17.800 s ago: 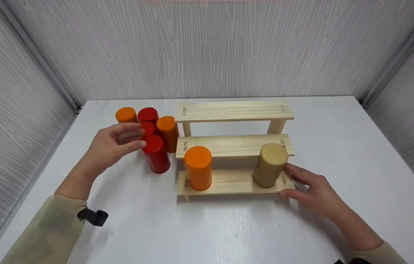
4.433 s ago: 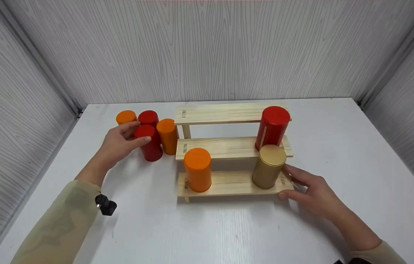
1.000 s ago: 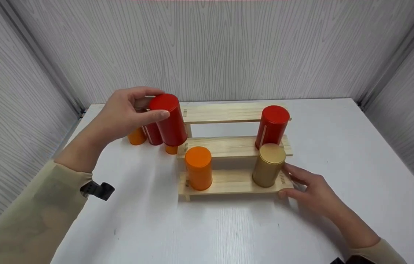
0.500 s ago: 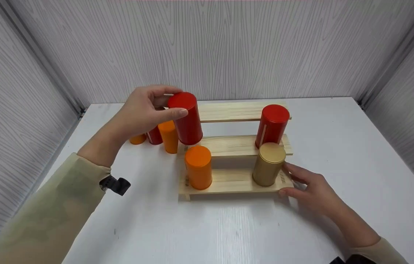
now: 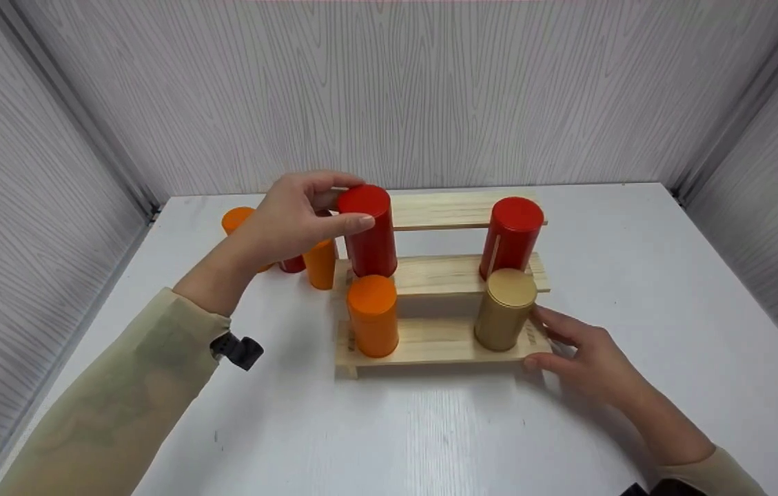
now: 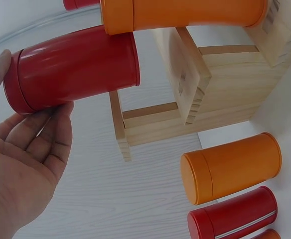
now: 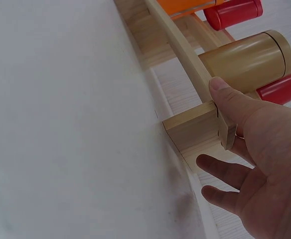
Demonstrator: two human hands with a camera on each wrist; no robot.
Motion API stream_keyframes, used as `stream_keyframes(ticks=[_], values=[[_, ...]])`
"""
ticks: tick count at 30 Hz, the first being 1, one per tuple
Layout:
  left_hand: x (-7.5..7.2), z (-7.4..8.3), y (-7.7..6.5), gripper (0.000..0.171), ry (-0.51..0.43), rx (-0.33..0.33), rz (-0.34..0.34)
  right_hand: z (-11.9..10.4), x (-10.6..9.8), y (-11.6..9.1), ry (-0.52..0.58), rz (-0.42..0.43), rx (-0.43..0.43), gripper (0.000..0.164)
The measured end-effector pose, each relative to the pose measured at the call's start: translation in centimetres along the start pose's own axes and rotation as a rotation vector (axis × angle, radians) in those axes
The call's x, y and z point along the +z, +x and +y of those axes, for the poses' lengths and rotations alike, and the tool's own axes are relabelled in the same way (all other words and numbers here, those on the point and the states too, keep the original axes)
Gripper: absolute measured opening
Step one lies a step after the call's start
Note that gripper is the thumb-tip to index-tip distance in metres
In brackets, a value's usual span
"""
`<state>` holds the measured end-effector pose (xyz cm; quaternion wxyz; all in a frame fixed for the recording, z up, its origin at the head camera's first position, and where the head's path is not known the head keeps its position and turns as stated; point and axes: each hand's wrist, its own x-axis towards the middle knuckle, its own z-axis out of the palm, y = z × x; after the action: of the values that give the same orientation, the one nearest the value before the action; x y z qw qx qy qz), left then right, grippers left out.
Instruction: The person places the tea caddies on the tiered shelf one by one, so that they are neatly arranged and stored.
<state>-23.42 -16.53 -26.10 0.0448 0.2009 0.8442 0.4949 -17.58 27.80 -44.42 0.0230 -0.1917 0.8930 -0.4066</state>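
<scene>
My left hand [image 5: 292, 217] grips a red canister [image 5: 373, 244] round its top, thumb in front and fingers behind. The canister is upright, close over the left end of the middle tier of a wooden three-tier rack [image 5: 437, 272]. In the left wrist view, a gap shows between the base of this red canister [image 6: 75, 64] and the tier. My right hand [image 5: 588, 358] pinches the right end of the bottom tier, thumb on its front edge, beside a gold canister [image 5: 504, 313]. An orange canister [image 5: 373, 320] stands at the bottom tier's left end.
A second red canister [image 5: 514, 234] stands on the middle tier's right end. Left of the rack, orange canisters [image 5: 320, 265] and a red one [image 6: 235, 216] stand on the white table [image 5: 430, 434], partly behind my left hand. Pale wood-patterned panels [image 5: 416, 89] enclose the table.
Since the oldest frame, a red canister has come onto the middle tier's right end. My left hand has lifted another from the group and carried it right, then lowered it slightly. My right hand stays put.
</scene>
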Motion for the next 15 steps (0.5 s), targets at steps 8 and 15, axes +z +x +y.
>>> stream_keyframes(ticks=[8, 15], values=[[0.8, -0.4, 0.4, 0.062, 0.013, 0.006, -0.02, -0.1, 0.0, -0.2, 0.002, 0.006, -0.002, 0.088], [1.3, -0.7, 0.5, 0.065, 0.011, -0.035, -0.041, -0.4, 0.0, -0.2, 0.014, 0.012, -0.025, 0.085]])
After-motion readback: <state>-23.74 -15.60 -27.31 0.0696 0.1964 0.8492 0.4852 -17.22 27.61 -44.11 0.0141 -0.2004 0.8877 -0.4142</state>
